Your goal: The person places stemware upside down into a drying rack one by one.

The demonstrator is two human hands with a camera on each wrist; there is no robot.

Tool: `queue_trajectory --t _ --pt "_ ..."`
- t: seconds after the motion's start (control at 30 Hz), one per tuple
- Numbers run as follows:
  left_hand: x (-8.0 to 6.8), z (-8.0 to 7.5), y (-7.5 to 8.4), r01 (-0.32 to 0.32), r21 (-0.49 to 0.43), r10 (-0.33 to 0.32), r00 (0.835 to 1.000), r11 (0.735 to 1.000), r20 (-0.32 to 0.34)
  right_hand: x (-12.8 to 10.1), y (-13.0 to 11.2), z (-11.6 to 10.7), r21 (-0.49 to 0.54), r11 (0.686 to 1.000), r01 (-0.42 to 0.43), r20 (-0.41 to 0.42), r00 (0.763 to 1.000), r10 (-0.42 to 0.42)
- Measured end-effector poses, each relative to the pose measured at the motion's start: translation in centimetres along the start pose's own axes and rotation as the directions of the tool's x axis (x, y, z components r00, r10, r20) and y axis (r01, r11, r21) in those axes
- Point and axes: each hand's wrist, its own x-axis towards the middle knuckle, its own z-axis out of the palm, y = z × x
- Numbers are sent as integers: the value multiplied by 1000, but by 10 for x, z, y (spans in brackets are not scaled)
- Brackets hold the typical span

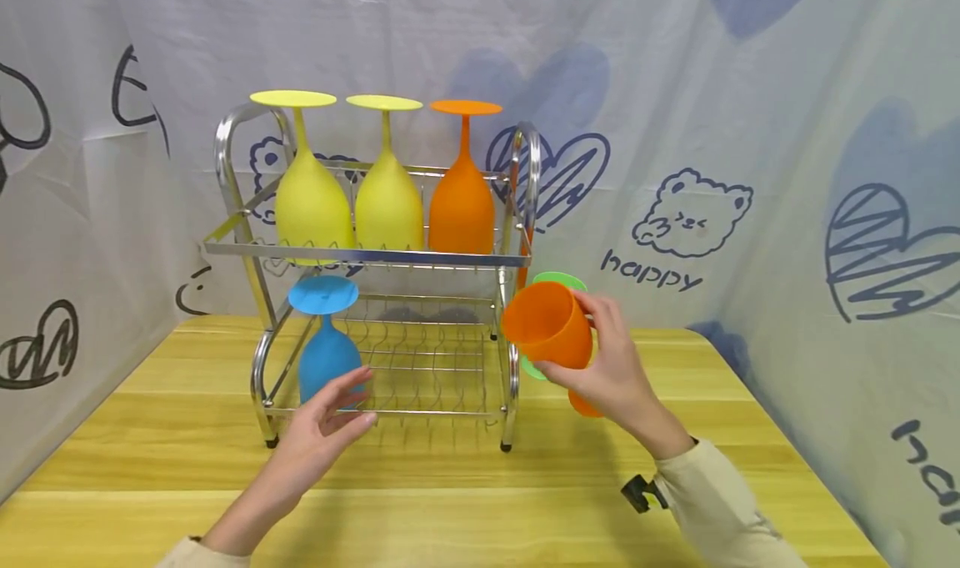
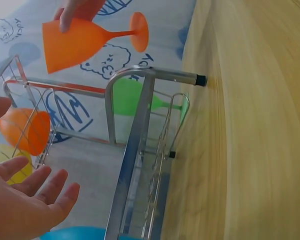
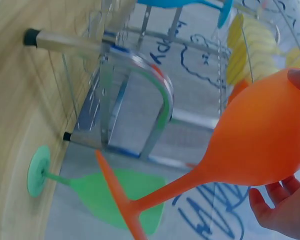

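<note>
The left hand hovered low in front of the two-tier metal dish rack, palm turned inward and fingers spread and relaxed, holding nothing. It sat just beside the blue goblet, which stood upside down at the left of the lower shelf; whether a fingertip touched that bowl could not be told. On the upper shelf, two yellow goblets and an orange goblet on the rack stood inverted in a row, feet up.

To the right of the rack, the right hand held a second orange goblet in the air above the table, tipped on its side with the mouth facing the rack and the stem slanting down toward the table. The fingers were curled round the bowl, thumb beneath. Behind it a green goblet stood upright on the table, close to the rack's right end.

The held goblet looked like matte coloured plastic or silicone: probably light, not brittle, with a surface that gives fair grip and perhaps a wall that yields a little under pressure. The bowl was the broadest, steadiest place to take it; the thin stem would let it swing. The right wrist was bent back, forearm coming in from the lower right.
</note>
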Motion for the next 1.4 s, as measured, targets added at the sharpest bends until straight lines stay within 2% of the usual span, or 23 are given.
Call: queue_trajectory --t 0.13,0.27,0.47,0.57,0.87,1.13,1.4 --pt "3 6 2 5 -22 -5 1000 1000 3 -5 -7 9 2 998 59 58 997 -59" --pt "7 13 3 7 -22 -7 1000 1000 11 -12 -11 21 -52 988 147 84 986 -143" --pt "15 29 6 -18 -16 19 999 1000 38 -20 -11 39 -171 928 330 114 942 -314" --pt "19 37 8 -19 -11 20 998 1000 62 -23 -12 46 -211 903 373 129 927 -353" --pt "30 55 12 -43 60 34 990 997 139 -32 -20 60 -249 877 411 204 907 -368" --pt "33 60 14 -60 128 41 989 990 143 -36 -25 65 -230 880 416 241 900 -362" --pt "35 58 11 -93 69 76 972 993 220 -42 -21 68 -236 880 411 254 901 -353"
